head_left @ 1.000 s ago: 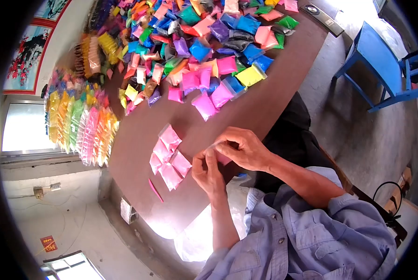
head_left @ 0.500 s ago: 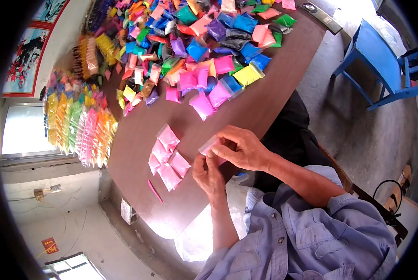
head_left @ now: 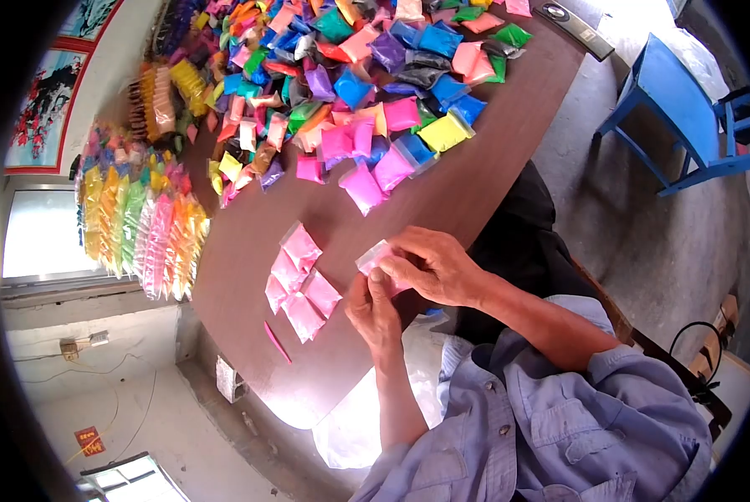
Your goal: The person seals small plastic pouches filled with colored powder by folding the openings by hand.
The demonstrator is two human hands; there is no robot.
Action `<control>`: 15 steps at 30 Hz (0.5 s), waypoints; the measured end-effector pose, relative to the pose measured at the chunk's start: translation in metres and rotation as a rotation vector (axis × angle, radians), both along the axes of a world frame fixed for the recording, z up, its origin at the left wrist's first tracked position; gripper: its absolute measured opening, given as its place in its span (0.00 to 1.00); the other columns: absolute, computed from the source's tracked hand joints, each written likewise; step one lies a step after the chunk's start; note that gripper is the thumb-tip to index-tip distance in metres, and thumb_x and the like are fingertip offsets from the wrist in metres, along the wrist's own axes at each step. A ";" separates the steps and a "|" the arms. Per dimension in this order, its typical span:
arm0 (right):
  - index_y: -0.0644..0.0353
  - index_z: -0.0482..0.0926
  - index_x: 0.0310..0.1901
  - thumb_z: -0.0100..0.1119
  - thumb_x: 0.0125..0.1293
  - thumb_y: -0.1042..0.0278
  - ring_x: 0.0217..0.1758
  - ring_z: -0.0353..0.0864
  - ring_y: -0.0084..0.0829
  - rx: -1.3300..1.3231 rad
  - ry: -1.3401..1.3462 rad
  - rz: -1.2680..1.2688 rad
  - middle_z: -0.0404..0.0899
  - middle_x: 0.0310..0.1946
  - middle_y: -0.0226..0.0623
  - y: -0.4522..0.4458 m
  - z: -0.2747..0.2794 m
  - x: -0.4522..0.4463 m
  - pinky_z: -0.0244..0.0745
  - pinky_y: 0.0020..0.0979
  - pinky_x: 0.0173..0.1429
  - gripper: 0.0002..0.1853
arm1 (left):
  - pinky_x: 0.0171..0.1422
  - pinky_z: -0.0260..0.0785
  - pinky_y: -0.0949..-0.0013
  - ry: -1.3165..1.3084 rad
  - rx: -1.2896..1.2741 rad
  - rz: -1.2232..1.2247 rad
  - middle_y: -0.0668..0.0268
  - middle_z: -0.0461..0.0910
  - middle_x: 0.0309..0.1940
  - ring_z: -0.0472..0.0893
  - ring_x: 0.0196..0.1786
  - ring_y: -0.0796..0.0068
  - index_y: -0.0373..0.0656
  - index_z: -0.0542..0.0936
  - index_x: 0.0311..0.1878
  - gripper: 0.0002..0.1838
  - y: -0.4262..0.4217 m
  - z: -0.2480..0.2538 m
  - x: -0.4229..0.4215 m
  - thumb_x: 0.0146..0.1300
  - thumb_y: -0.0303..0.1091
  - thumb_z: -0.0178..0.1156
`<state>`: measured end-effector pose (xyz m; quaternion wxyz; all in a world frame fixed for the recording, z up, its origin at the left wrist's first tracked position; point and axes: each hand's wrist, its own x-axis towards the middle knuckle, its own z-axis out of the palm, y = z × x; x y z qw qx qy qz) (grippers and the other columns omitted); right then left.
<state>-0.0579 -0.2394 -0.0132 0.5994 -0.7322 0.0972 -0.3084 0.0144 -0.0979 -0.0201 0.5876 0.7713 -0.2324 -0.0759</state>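
Observation:
Between my two hands is a small clear bag with pink filling (head_left: 376,253), its see-through top strip pointing up and left. My left hand (head_left: 373,311) pinches its lower left side, thumb up against it. My right hand (head_left: 433,263) grips the right side, with the fingers curled over the bag. Most of the bag is hidden behind the fingers. To the left of my hands, several pink filled bags (head_left: 302,284) lie close together on the brown table (head_left: 232,293). A thin pink stick (head_left: 278,342) rests below them.
A large heap of colourful filled bags (head_left: 354,88) covers the far part of the table. Strings of coloured packets (head_left: 132,217) hang at the left. A long grey object (head_left: 575,32) lies at the far right edge. A blue chair (head_left: 680,109) stands on the floor to the right.
My left thumb has shifted up onto the bag, and more of the pink bag shows between my hands. The bags on the table have not moved.

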 end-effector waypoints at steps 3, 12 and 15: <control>0.62 0.82 0.45 0.64 0.74 0.61 0.37 0.83 0.49 0.029 0.068 0.060 0.82 0.35 0.47 -0.001 0.008 -0.001 0.77 0.42 0.41 0.12 | 0.35 0.63 0.70 -0.012 -0.007 0.050 0.70 0.78 0.27 0.71 0.32 0.82 0.33 0.82 0.39 0.20 0.002 -0.005 0.002 0.79 0.43 0.61; 0.64 0.79 0.41 0.63 0.75 0.66 0.31 0.80 0.50 0.168 0.044 -0.050 0.80 0.32 0.50 0.001 0.001 0.001 0.74 0.42 0.36 0.09 | 0.40 0.68 0.76 0.085 -0.010 -0.078 0.74 0.81 0.32 0.76 0.35 0.84 0.35 0.86 0.52 0.19 -0.006 0.017 -0.008 0.79 0.45 0.61; 0.64 0.79 0.42 0.63 0.75 0.66 0.32 0.80 0.51 0.221 0.038 -0.006 0.80 0.32 0.50 0.001 0.004 0.000 0.74 0.43 0.37 0.09 | 0.39 0.70 0.76 0.136 -0.030 -0.057 0.71 0.82 0.33 0.76 0.35 0.85 0.33 0.85 0.48 0.16 -0.006 0.018 -0.008 0.78 0.40 0.64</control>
